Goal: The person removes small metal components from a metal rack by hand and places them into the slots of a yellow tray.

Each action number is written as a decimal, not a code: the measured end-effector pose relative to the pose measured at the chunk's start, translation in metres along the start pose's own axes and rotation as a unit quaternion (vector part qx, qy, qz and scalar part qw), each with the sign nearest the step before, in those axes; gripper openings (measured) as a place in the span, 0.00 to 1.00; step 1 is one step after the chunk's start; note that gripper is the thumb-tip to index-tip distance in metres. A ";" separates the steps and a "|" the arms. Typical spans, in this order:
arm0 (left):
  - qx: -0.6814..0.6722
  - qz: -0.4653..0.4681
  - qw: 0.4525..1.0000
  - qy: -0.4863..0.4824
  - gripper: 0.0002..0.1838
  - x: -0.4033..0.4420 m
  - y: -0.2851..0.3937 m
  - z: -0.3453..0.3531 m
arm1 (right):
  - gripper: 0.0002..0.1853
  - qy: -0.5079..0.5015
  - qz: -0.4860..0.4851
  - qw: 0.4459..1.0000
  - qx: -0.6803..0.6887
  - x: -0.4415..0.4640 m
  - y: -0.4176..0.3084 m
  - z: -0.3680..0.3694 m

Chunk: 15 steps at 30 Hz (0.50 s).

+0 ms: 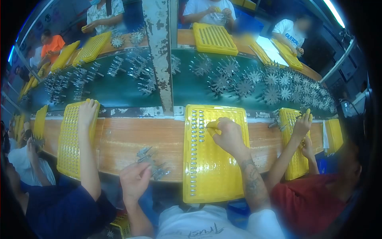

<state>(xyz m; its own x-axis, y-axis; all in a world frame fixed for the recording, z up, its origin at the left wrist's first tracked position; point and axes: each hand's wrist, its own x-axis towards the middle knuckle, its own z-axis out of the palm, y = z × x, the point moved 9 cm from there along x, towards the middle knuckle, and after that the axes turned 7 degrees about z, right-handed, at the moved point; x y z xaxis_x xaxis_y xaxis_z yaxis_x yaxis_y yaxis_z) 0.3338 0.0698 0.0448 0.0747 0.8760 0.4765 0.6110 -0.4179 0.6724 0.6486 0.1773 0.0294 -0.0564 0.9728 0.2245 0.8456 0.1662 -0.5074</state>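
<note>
Metal pins (193, 159) need straight rows on the tray (223, 169): right fingers (213, 125) pinched, left fingers (146, 173) curled, I cannot tell either's hold.

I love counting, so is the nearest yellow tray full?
Only partly: the tray has metal pieces along its left side, while its right side shows bare yellow.

Edges were curved and blackened; glare was noted on the yellow tray (217, 171) beneath the right hand (229, 133); far beyond it, a bright tube light (333, 12) was recorded.
</note>
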 end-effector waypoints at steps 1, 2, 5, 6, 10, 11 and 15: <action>-0.009 -0.031 0.999 -0.003 0.07 -0.001 -0.006 0.003 | 0.07 -0.024 -0.005 1.000 -0.016 0.001 0.004 0.011; -0.018 -0.061 0.998 -0.004 0.08 -0.003 -0.012 0.006 | 0.07 -0.026 -0.006 1.000 -0.016 -0.001 0.008 0.016; -0.019 -0.068 0.997 -0.011 0.08 -0.004 -0.020 0.013 | 0.08 -0.063 -0.023 0.997 -0.027 -0.009 0.010 0.028; -0.017 -0.073 0.997 -0.010 0.08 -0.004 -0.020 0.014 | 0.07 -0.080 -0.017 0.996 -0.032 -0.013 0.008 0.029; -0.004 -0.045 0.999 -0.008 0.07 -0.002 -0.023 0.016 | 0.07 -0.123 -0.024 0.990 -0.063 -0.029 0.007 0.047; -0.007 -0.038 0.999 -0.026 0.08 0.001 -0.022 0.018 | 0.09 -0.128 0.021 0.990 -0.061 -0.031 0.020 0.055; -0.025 0.025 0.999 0.007 0.09 0.004 -0.025 0.025 | 0.05 -0.093 -0.045 0.992 -0.070 -0.027 0.023 0.059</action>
<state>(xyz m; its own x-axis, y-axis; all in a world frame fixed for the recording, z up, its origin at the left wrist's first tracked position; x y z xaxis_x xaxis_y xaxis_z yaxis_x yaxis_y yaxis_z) 0.3384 0.0896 0.0152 0.0932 0.8503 0.5180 0.5668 -0.4730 0.6745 0.6380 0.1640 -0.0370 -0.2211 0.9702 0.0994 0.8970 0.2423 -0.3696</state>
